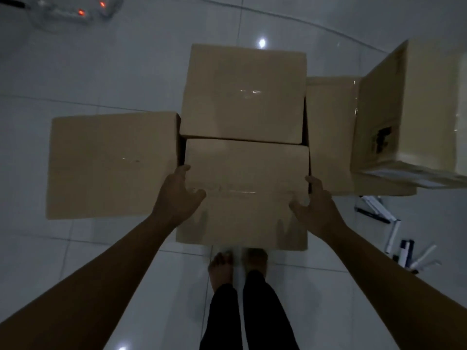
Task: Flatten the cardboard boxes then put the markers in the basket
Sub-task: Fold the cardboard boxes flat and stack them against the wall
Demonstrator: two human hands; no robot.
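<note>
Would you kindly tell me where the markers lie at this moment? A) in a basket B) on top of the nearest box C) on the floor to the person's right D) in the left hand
C: the markers lie loose on the floor tiles at the person's right, beside the boxes.

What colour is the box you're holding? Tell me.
Plain tan-brown cardboard box, seen in the head view.
</note>
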